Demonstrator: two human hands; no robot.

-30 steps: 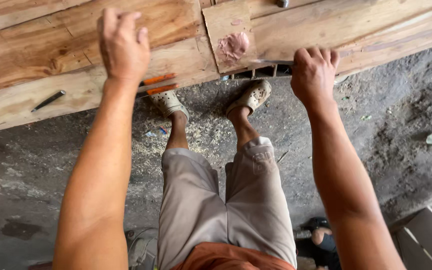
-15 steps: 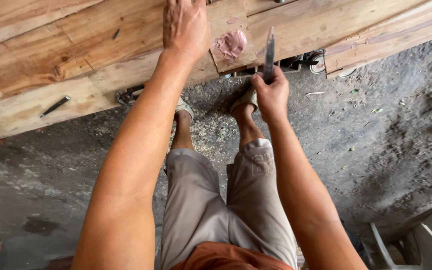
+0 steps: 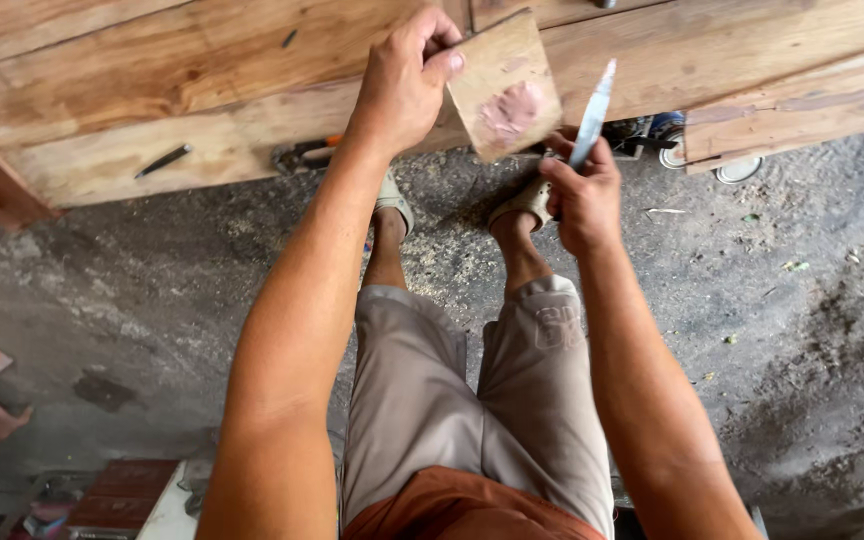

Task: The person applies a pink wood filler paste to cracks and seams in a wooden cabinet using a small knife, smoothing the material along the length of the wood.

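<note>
a: where was the wood offcut point(image 3: 504, 85)?
b: left hand point(image 3: 404, 82) fingers gripped it, tilted, just above the surface point(image 3: 132, 110) edge.
a: right hand point(image 3: 582, 195)?
b: fingers clenched on the blade point(image 3: 593, 112), beside the offcut. best kept flat, light strokes.

A small square wooden board point(image 3: 504, 88) with a pink putty smear at its centre tilts above the desk edge. At its 3 o'clock, a narrow metal blade point(image 3: 593, 113) points toward 12 o'clock.

Open floor point(image 3: 752, 330) rightward; wooden bench point(image 3: 152, 110) and board point(image 3: 504, 88) ahead.
</note>
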